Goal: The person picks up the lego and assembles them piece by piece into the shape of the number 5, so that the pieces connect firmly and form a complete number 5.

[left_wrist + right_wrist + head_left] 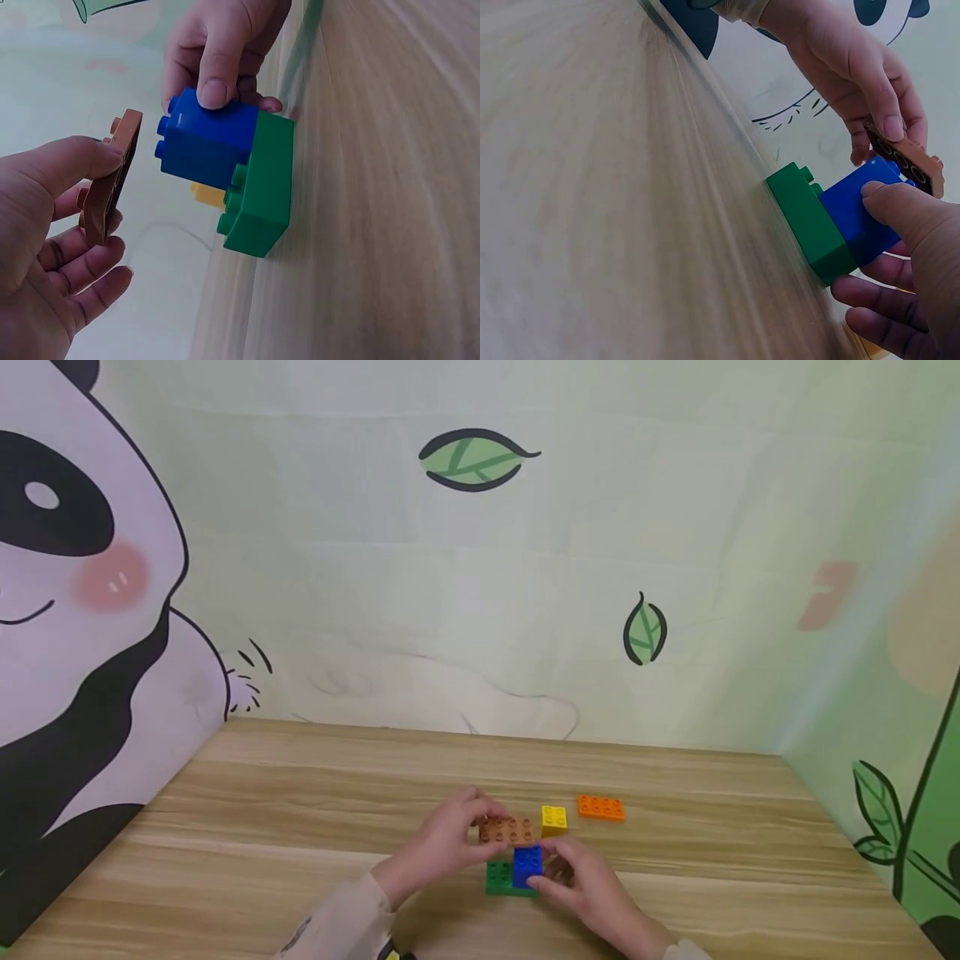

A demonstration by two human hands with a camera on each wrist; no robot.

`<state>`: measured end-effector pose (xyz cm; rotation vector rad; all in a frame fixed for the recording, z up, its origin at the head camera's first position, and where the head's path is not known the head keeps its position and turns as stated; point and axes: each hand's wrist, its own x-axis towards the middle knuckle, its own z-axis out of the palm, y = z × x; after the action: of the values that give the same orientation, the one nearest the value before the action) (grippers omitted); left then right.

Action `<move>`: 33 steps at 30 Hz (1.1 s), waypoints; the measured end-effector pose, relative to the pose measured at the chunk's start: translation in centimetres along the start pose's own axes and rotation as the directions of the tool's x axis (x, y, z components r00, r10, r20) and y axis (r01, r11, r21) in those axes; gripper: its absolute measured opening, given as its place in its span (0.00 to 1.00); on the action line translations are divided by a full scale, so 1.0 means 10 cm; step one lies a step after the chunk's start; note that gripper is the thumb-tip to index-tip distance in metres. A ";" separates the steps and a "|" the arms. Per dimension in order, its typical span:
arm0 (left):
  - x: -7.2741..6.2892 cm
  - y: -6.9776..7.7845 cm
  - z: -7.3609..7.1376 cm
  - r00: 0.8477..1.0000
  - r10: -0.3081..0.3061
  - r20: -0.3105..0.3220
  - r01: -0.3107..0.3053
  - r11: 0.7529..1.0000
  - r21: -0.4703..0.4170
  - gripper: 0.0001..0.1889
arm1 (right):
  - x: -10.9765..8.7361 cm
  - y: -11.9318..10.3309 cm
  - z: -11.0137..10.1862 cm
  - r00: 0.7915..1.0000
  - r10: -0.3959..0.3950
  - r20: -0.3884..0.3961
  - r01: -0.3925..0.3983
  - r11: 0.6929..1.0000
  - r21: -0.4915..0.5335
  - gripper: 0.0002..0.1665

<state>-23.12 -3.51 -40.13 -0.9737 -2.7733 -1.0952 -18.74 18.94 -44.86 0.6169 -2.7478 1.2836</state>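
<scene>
A brown building brick [507, 831], flat with two rows of studs, is pinched at its left end by my left hand [444, 835], raised above the other bricks. Below it a green brick [498, 878] lies on the table, its studs showing on the left half. On its right half sits a tall blue brick [528, 867]. My right hand [588, 885] grips the blue brick from the right, the thumb [900, 201] on its near side. In the left wrist view the brown brick [112, 178] stands apart from the blue brick [206, 142].
Behind the blue brick stands a yellow brick [554, 820]. Farther back and to the right lies a flat orange brick [601, 807]. The wooden table [315, 777] ends at a wall covering [465, 610] printed with leaves and a panda.
</scene>
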 end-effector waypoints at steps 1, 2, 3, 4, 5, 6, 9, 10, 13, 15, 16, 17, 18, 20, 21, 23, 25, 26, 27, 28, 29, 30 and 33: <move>-0.01 0.01 0.00 1.000 0.002 0.005 -0.002 1.000 -0.003 0.17 | 0.00 0.00 0.00 1.000 -0.004 0.000 0.004 1.000 0.002 0.23; -0.02 0.02 0.00 1.000 -0.001 0.011 0.001 1.000 -0.008 0.17 | 0.00 0.00 0.00 1.000 -0.006 -0.001 0.006 1.000 0.002 0.23; -0.02 0.03 -0.01 1.000 -0.001 0.016 0.001 1.000 -0.010 0.17 | 0.00 0.00 0.00 1.000 -0.010 -0.002 0.010 1.000 0.002 0.23; -0.03 0.03 -0.01 1.000 -0.006 0.021 0.006 1.000 -0.012 0.17 | 0.00 0.01 0.00 1.000 -0.010 -0.002 0.010 1.000 0.003 0.23; -0.04 0.04 -0.01 1.000 -0.003 0.024 0.004 1.000 -0.014 0.17 | 0.00 0.00 0.00 1.000 -0.010 0.000 0.010 1.000 0.005 0.23; -0.05 0.05 -0.01 1.000 -0.001 0.027 0.001 1.000 -0.015 0.17 | 0.00 0.01 0.00 1.000 -0.009 0.001 0.009 1.000 0.005 0.23; -0.06 0.06 -0.01 0.999 0.010 0.032 -0.009 1.000 -0.012 0.17 | -0.01 0.01 0.00 1.000 -0.006 0.005 0.006 1.000 0.004 0.23; -0.07 0.06 -0.01 0.999 0.012 0.032 -0.012 1.000 -0.010 0.17 | -0.01 0.01 0.00 1.000 -0.005 0.006 0.005 1.000 0.004 0.23; -0.07 0.06 -0.01 0.999 0.014 0.029 -0.014 1.000 -0.001 0.17 | -0.01 0.01 0.00 1.000 -0.011 0.006 0.011 1.000 0.003 0.23; -0.08 0.06 0.00 1.000 0.018 0.025 -0.018 1.000 0.007 0.17 | 0.00 0.01 0.00 1.000 -0.017 0.005 0.017 1.000 0.002 0.23; -0.08 0.06 0.00 0.999 0.025 0.022 -0.025 1.000 0.012 0.17 | 0.00 0.01 0.00 1.000 -0.019 0.004 0.019 1.000 0.002 0.23; -0.08 0.06 0.00 0.999 0.033 0.020 -0.034 0.999 0.020 0.17 | 0.00 0.01 0.00 1.000 -0.021 0.004 0.021 1.000 0.001 0.23; -0.08 0.06 0.01 0.999 0.040 0.019 -0.040 0.999 0.023 0.17 | 0.00 0.01 0.00 1.000 -0.024 0.005 0.024 1.000 0.003 0.22; -0.08 0.07 0.01 0.998 0.059 0.020 -0.060 0.998 0.033 0.17 | 0.00 0.01 0.00 1.000 -0.021 0.006 0.021 1.000 0.001 0.22; -0.08 0.07 0.02 0.997 0.069 0.021 -0.070 0.997 0.038 0.17 | 0.00 0.01 0.00 1.000 -0.019 0.007 0.019 1.000 0.001 0.22; -0.09 0.07 0.03 0.996 0.080 0.027 -0.081 0.996 0.044 0.17 | 0.00 0.01 -0.01 1.000 -0.014 0.010 0.014 1.000 0.001 0.22; -0.09 0.08 0.03 0.996 0.085 0.035 -0.087 0.995 0.047 0.16 | 0.00 0.01 -0.01 1.000 -0.014 0.010 0.014 1.000 0.001 0.22; -0.09 0.08 0.04 0.996 0.084 0.039 -0.086 0.995 0.048 0.16 | 0.00 0.01 -0.01 1.000 -0.018 0.010 0.018 1.000 0.002 0.22; -0.09 0.08 0.04 0.996 0.085 0.042 -0.087 0.995 0.050 0.16 | 0.00 0.00 -0.01 1.000 -0.023 0.008 0.023 1.000 0.002 0.22; -0.09 0.08 0.04 0.995 0.083 0.047 -0.085 0.995 0.050 0.16 | 0.00 0.01 -0.01 1.000 -0.029 0.006 0.029 1.000 0.002 0.22; -0.09 0.08 0.05 0.995 0.082 0.050 -0.085 0.995 0.050 0.15 | 0.00 0.01 -0.01 0.999 -0.036 0.003 0.036 0.999 0.005 0.22; -0.09 0.08 0.05 0.995 0.081 0.052 -0.083 0.995 0.049 0.15 | 0.00 0.01 -0.01 0.999 -0.041 0.001 0.041 0.999 0.007 0.22; -0.09 0.08 0.05 0.995 0.076 0.061 -0.079 0.996 0.047 0.15 | 0.00 0.01 -0.01 0.999 -0.052 -0.004 0.052 0.999 0.014 0.21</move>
<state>-21.81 -3.26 -40.20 -1.1160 -2.7676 -0.9982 -18.73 19.04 -44.86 0.6821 -2.7030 1.2922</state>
